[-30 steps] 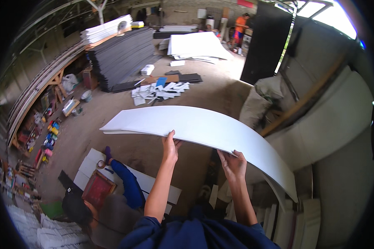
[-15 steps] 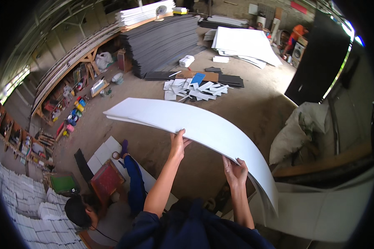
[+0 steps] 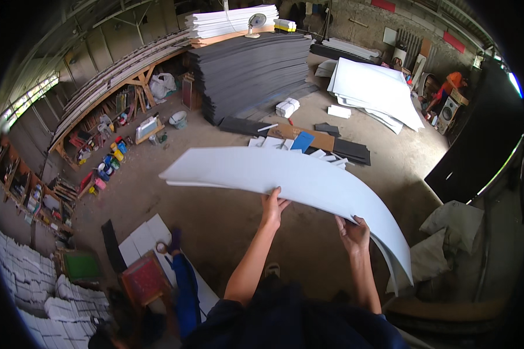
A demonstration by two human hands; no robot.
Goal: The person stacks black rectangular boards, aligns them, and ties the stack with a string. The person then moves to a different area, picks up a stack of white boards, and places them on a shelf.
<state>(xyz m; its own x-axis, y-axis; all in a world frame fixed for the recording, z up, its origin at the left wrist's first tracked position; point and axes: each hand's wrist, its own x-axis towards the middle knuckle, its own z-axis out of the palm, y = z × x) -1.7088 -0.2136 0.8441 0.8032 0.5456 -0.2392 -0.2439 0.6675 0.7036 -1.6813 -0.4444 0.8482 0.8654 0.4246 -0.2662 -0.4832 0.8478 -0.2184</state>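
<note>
Both my hands carry long white foam sheets (image 3: 285,168), at least two lying together, held out in front of me above the floor. Their left end reaches out nearly level, while the right end sags down and the layers part there. My left hand (image 3: 272,208) grips the near edge around the middle, thumb on top and fingers beneath. Further right, my right hand (image 3: 354,232) is closed on the same edge, thumb over it and fingers under.
A co-worker (image 3: 183,291) sits at lower left beside a red screen frame (image 3: 145,278). White offcuts lie on the floor beyond the sheets, near a tall dark sheet stack (image 3: 253,72). White sheets (image 3: 372,87) lie at far right. Pale sacks (image 3: 419,256) stand at right.
My hands and the white sheets have shifted right in view, and the room appears lower and further right as my view turns. The sheets now cover part of the floor offcuts.
</note>
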